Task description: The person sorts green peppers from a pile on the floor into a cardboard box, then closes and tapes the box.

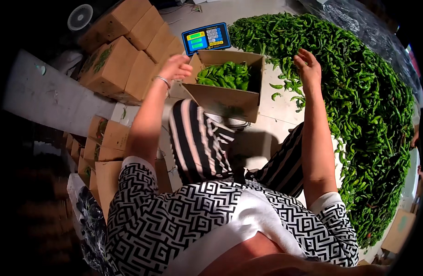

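In front of me stands an open cardboard box, partly filled with green peppers. It rests on a weighing scale whose metal platform edge shows below it. My left hand is beside the box's upper left corner, blurred, with its fingers spread and nothing visible in them. Above the edge of a large heap of green peppers, my right hand is raised. Its fingers are loosely curved and apart, with no pepper seen in them. The scale's lit display panel stands behind the box.
Stacked cardboard boxes rise on the left, with more boxes lower down. A few loose peppers lie on the pale floor right of the box. Clear plastic sheeting borders the heap. A fan is at upper left.
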Available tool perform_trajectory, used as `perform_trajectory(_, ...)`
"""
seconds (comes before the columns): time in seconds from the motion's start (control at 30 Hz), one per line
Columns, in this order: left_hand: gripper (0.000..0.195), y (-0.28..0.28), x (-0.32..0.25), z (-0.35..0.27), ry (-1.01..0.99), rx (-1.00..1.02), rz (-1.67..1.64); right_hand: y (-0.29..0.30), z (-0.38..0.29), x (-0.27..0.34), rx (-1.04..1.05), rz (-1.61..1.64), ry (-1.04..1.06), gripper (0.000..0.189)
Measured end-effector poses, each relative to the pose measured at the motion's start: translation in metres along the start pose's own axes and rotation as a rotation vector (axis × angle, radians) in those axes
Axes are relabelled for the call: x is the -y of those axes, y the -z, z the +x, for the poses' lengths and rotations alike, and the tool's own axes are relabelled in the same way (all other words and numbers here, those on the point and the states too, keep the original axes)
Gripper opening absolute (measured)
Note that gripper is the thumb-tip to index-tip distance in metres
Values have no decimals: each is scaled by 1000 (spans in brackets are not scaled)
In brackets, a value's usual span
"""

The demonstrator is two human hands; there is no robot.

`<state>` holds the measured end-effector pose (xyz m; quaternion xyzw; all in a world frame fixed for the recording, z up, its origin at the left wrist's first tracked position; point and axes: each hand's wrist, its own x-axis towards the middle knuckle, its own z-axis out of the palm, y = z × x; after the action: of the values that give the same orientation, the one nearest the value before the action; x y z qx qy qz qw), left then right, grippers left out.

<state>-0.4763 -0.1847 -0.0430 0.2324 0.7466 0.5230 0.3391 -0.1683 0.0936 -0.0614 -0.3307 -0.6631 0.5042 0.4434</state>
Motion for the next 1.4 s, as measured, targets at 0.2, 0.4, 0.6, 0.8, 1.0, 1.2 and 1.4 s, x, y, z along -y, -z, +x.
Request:
perform_trajectory(0.2,31,33,-12,-7,-68,-266,13,-37,-6,6,-31,264,-160,46)
perform_trajectory(0.4,40,33,52,-6,21,-225,195,-68,8,-35,-101,119,-135,66)
perform_trajectory(0.6,54,71,109,16,-14,-184,230,-64,4,-36,-91,-1,-96,67)
perform_trajectory(0.8,61,54,105,34,103,-128,203,-50,-6,-11,-8,22,-50,67)
perform_trajectory(1.0,67,16,92,40,202,-110,323,-46,-25,-10,98,-176,-146,84)
perform_trajectory(1.2,55,13,84,37,209,148,361,-59,-45,-35,359,-262,-470,113)
perform_trajectory(1.4,34,17,123,70,99,85,409,-87,-47,-66,581,-380,-611,69)
